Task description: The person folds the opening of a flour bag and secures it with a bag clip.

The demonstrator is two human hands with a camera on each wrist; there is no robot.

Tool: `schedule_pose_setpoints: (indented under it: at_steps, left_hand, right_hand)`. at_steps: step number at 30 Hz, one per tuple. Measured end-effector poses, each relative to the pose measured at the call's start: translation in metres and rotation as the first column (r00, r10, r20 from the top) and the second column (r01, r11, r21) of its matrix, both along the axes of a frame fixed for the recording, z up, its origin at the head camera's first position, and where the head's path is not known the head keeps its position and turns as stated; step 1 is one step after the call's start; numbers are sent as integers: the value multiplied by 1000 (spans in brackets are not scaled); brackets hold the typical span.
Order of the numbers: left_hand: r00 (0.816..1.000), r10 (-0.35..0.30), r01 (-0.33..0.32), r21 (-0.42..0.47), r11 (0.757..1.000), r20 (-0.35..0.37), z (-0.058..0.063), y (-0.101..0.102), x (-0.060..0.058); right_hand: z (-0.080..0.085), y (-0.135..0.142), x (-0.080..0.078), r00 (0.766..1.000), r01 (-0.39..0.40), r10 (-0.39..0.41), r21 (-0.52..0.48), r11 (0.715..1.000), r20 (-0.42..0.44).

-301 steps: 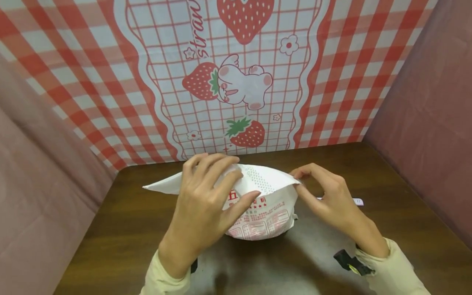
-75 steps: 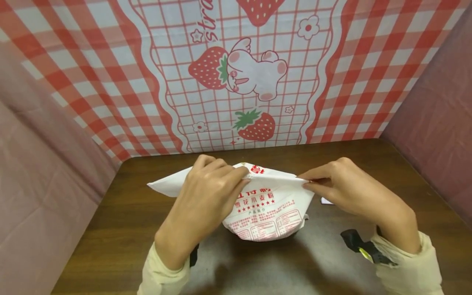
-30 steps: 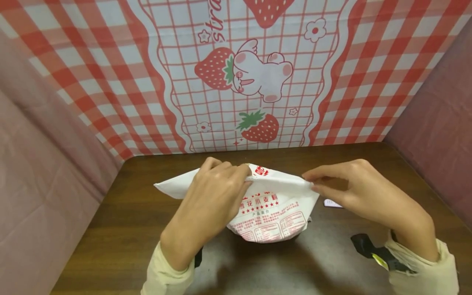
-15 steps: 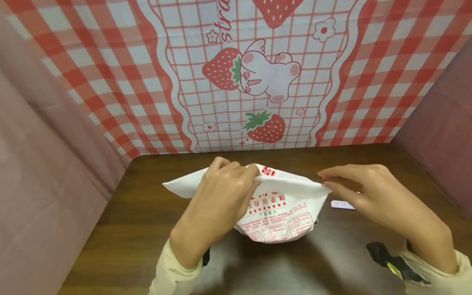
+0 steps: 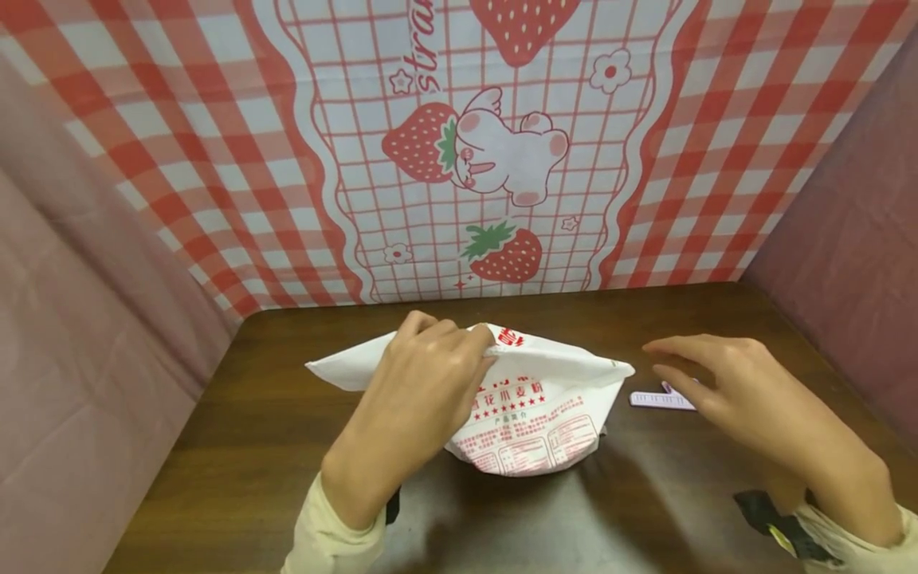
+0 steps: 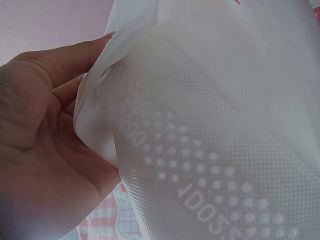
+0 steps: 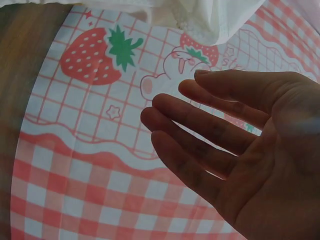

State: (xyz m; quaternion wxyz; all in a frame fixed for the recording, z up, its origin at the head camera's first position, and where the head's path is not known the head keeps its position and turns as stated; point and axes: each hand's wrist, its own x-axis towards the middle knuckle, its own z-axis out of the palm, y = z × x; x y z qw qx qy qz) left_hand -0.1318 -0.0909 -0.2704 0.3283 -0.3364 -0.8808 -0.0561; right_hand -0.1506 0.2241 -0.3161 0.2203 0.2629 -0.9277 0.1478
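A white flour bag [image 5: 534, 422] with red Chinese print stands on the dark wooden table, its top edge folded over. My left hand [image 5: 430, 383] grips that folded top near its middle; in the left wrist view the thumb and fingers pinch the bag's rim [image 6: 112, 65]. The left corner of the top sticks out beyond the hand. My right hand [image 5: 739, 391] hovers just right of the bag's right corner, apart from it, holding nothing. In the right wrist view the right hand [image 7: 225, 140] has its fingers spread and relaxed, below the bag's edge [image 7: 215, 20].
A small lilac-and-white clip-like strip [image 5: 661, 399] lies on the table [image 5: 237, 446] right of the bag, partly behind the right hand. A red-checked strawberry cloth [image 5: 495, 159] hangs at the back. Pink curtains [image 5: 846, 223] stand on both sides.
The right hand has let go of the bag's right corner and moved away to the right, uncovering more of the lilac strip. The left hand keeps its grip on the now folded top.
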Motion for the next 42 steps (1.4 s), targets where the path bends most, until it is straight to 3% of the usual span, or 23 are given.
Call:
schedule_pose_setpoints:
  at_steps: [11, 21, 34, 42]
  left_hand:
    - [1000, -7, 7, -1, 1000, -2, 0, 3, 0]
    - [1000, 4, -4, 6, 1000, 3, -1, 1, 1]
    - [1000, -20, 20, 22, 1000, 16, -1, 1, 0]
    - [999, -28, 27, 29, 999, 33, -2, 0, -1]
  right_hand:
    - [-13, 25, -6, 999, 12, -14, 69, 998, 28]
    - [-42, 47, -39, 981, 13, -30, 88, 996, 192]
    - [-69, 72, -57, 988, 41, -50, 63, 997, 147]
    - [-83, 85, -66, 979, 52, -62, 59, 997, 193]
